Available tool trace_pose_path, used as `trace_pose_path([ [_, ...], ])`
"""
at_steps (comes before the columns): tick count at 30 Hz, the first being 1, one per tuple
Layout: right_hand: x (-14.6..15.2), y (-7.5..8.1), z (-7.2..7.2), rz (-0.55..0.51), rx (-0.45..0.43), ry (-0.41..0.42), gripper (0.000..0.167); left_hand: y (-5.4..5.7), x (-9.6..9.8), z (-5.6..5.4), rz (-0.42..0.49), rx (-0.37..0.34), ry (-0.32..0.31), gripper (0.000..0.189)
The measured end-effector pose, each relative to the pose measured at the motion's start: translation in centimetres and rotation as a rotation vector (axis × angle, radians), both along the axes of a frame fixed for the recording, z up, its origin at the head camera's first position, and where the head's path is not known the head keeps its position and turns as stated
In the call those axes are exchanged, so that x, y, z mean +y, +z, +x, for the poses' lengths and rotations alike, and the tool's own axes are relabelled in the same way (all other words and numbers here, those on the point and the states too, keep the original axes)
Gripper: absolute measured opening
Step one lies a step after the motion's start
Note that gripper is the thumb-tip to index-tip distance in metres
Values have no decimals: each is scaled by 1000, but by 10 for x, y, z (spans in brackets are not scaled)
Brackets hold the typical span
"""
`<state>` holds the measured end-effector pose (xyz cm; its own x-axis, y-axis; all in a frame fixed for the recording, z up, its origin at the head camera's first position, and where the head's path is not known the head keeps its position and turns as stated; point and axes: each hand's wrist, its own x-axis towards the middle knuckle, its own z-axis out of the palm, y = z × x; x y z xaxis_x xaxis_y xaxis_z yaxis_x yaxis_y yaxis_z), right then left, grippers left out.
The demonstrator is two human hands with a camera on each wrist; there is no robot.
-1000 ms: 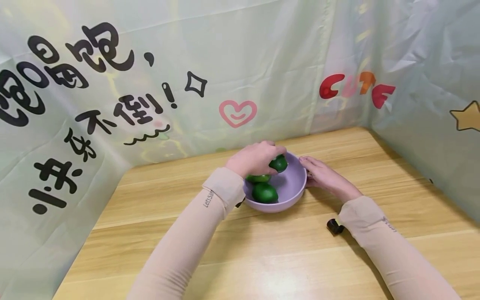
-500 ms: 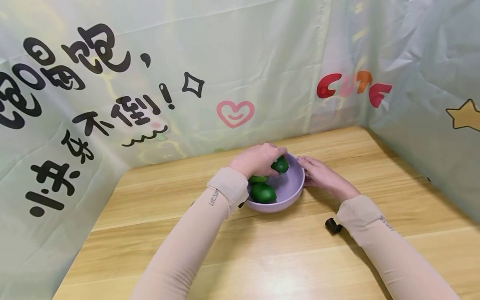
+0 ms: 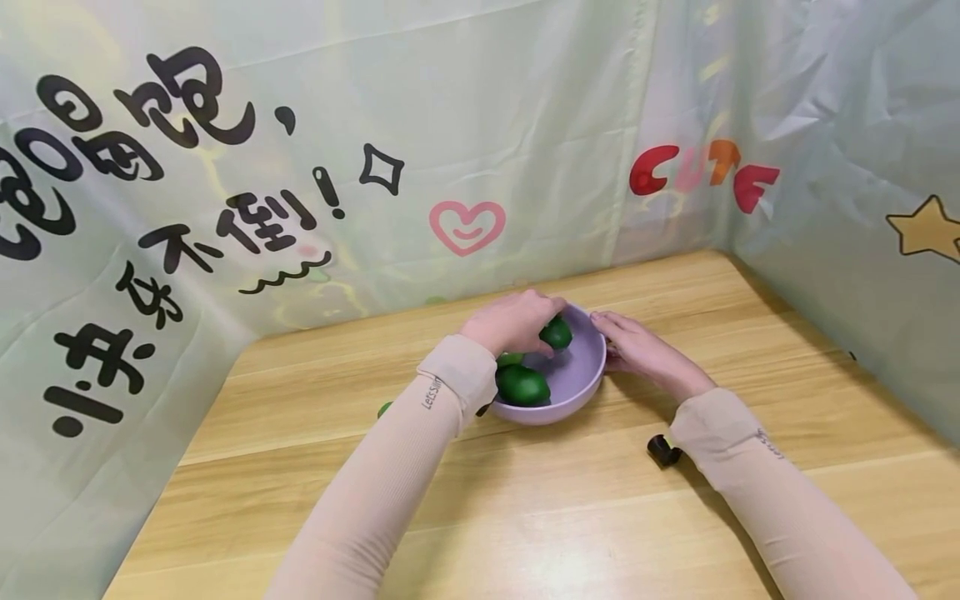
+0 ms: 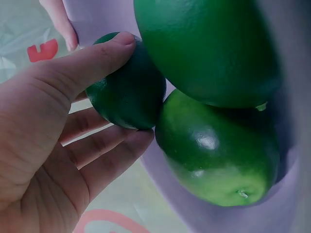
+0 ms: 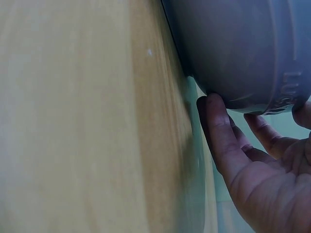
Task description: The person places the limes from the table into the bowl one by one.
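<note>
– Counting fast: fruits in the bowl [image 3: 577,379]?
– 3, all green: 1 lg. dk. fruit [image 3: 522,386], 1 lt. fruit [image 4: 214,150], 1 sm. dk. fruit [image 3: 557,334]. Bowl's purple, 1 only, on the table [image 3: 540,517].
– Hands?
– 2. L hand [image 3: 512,322] pinches the sm. dk. fruit, thumb + fingers, inside the bowl. R hand [image 3: 647,354] unclenched, fingers approx. straight vs. bowl's outer wall.
– Outside?
– 1 green thing [image 3: 385,409] just beside L sleeve [image 3: 375,492], mostly hidden, can't ID. 1 black bit [image 3: 660,451] by R cuff [image 3: 712,433].
</note>
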<state>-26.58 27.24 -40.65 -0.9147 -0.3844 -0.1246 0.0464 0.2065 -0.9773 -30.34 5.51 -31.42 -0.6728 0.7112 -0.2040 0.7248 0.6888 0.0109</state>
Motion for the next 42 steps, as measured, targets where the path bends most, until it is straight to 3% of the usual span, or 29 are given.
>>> trace_pose_path([
  [17, -1, 0, 0, 11, 3, -11, 70, -7, 1, -1, -54, -13, -11, 61],
  [25, -2, 1, -1, 13, 1, -11, 71, -14, 2, 0, -72, -7, -52, 49],
  [42, -1, 0, 0, 19, 6, -14, 68, -14, 0, 5, -87, -27, -34, 55],
])
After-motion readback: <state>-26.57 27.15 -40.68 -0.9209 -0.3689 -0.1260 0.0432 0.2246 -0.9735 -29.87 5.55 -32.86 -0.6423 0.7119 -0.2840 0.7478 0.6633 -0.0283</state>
